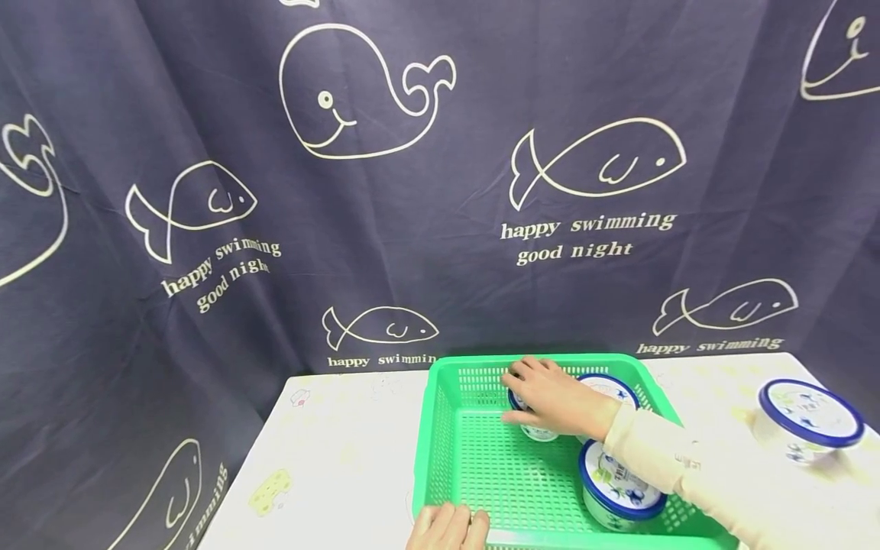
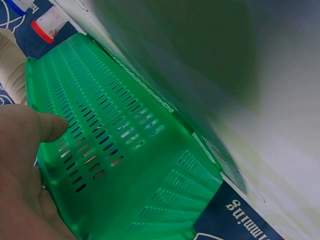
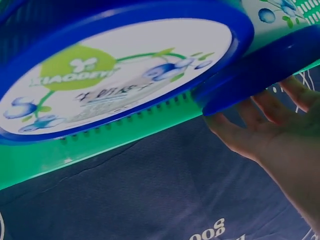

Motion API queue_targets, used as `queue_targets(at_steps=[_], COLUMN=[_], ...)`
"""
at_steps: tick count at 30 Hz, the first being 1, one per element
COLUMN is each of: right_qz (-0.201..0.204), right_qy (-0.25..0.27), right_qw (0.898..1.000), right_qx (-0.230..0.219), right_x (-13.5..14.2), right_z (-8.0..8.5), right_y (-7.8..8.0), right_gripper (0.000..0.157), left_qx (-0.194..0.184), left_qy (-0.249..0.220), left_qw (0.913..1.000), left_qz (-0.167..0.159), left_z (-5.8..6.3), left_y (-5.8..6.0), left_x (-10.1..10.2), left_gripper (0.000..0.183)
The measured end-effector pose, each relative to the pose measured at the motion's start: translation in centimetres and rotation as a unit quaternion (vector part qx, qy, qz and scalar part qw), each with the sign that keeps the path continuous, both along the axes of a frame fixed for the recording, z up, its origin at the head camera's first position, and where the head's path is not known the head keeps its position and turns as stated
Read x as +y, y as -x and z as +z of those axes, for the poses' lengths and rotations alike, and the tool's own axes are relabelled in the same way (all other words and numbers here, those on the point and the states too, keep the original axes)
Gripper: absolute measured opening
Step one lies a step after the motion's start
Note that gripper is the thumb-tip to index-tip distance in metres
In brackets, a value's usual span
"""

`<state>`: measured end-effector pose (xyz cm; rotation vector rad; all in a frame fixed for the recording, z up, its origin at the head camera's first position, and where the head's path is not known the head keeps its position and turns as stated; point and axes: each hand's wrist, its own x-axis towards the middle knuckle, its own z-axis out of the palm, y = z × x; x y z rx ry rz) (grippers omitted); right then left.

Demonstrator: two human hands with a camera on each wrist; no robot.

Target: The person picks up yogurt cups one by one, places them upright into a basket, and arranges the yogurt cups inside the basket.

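Note:
Blue-lidded tubs printed with blueberries stand in a green plastic basket (image 1: 425, 447). My right hand (image 1: 560, 397) reaches into its back part and grips one tub (image 1: 539, 434) from above, covering most of its lid. In the right wrist view, the fingers of the right hand (image 3: 280, 135) lie along the edge of that tub's blue lid (image 3: 260, 70). Beside it stands a second tub (image 1: 608, 388), with a third tub (image 1: 622, 481) nearer the front. My left hand (image 1: 448, 527) holds the basket's front rim, its thumb against the slotted outer wall (image 2: 130, 160).
Another blue-lidded tub (image 1: 811, 416) stands on the white table to the right of the basket. In the left wrist view, a red-rimmed white container (image 2: 47, 25) shows at the upper left. A dark curtain (image 1: 412, 252) with fish drawings hangs behind the table (image 1: 330, 458).

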<state>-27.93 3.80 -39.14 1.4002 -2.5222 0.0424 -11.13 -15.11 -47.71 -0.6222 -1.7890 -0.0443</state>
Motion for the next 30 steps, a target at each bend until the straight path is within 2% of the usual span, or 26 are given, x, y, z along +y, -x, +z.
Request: queue_targets(at_steps=[4, 10, 15, 18, 22, 26, 30], right_qz=[-0.011, -0.035, -0.047, -0.033, -0.015, -0.014, -0.018], right_qy=[-0.024, -0.042, -0.044, -0.029, -0.006, -0.001, -0.002], right_qw=[1.0, 0.998, 0.997, 0.997, 0.997, 0.998, 0.999], right_qx=[-0.014, -0.031, -0.049, -0.064, -0.08, -0.067, -0.05], right_x=[0.0, 0.4, 0.7, 0.7, 0.6, 0.7, 0.8], right_z=[0.0, 0.5, 1.2, 1.1, 0.9, 0.6, 0.6], right_y=[-0.4, -1.2, -1.8, -1.7, -1.4, -1.3, -1.3], right_gripper=[0.066, 0.072, 0.075, 0.075, 0.075, 0.073, 0.072], left_qx=[0.003, 0.006, -0.011, -0.018, -0.009, 0.002, -0.018], left_qy=[0.003, 0.003, -0.006, -0.01, -0.008, -0.004, -0.01], left_qw=[1.0, 1.0, 0.9999, 0.9998, 0.9999, 1.0, 0.9998], left_qz=[-0.001, -0.001, 0.005, 0.005, 0.0, -0.007, -0.003], left_z=[-0.6, -0.7, 0.5, 1.3, 1.4, 1.4, 1.5], left_y=[0.2, 0.1, -0.4, -0.7, -0.6, -0.5, -0.8], left_x=[-0.1, 0.0, 0.2, 0.3, 0.4, 0.4, 0.4], left_gripper=[0.053, 0.053, 0.053, 0.053, 0.053, 0.05, 0.049])
